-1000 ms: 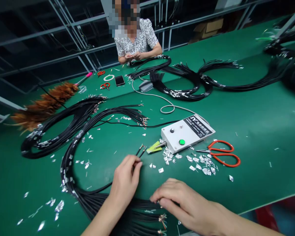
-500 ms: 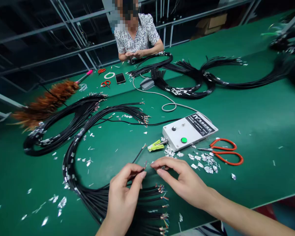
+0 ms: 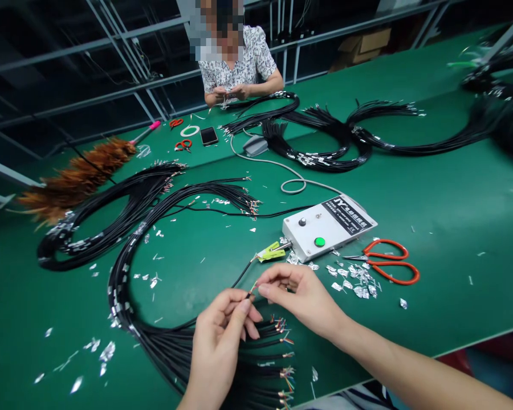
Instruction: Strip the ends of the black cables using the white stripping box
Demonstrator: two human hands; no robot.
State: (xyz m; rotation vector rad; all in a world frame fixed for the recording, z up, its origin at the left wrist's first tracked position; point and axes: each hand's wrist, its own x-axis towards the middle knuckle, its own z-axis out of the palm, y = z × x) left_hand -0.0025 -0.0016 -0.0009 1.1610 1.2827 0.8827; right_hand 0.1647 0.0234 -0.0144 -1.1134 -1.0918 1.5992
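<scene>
My left hand (image 3: 226, 330) pinches a black cable (image 3: 248, 296) close to its stripped end, where thin coloured wires stick out. At those wires, the thumb and forefinger of my right hand (image 3: 294, 293) close on the tips. Below and around my left hand fans a bundle of black cables (image 3: 162, 347), their stripped coloured ends pointing right. Just beyond my fingers, a yellow clip (image 3: 271, 252) sits on the shaft of a white box (image 3: 329, 225) with a green button. Another cable end lies at the clip; whether it is gripped I cannot tell.
Red-handled scissors (image 3: 391, 262) lie right of the box, beside foil scraps (image 3: 359, 282). More cable bundles (image 3: 320, 159) spread across the green table (image 3: 444, 228). A brown feather duster (image 3: 81, 176) lies at the left. Across the table sits a person (image 3: 239, 74) with both hands together.
My right hand has moved slightly left and up, and its fingertips now meet the wires at my left hand. The view has shifted a little.
</scene>
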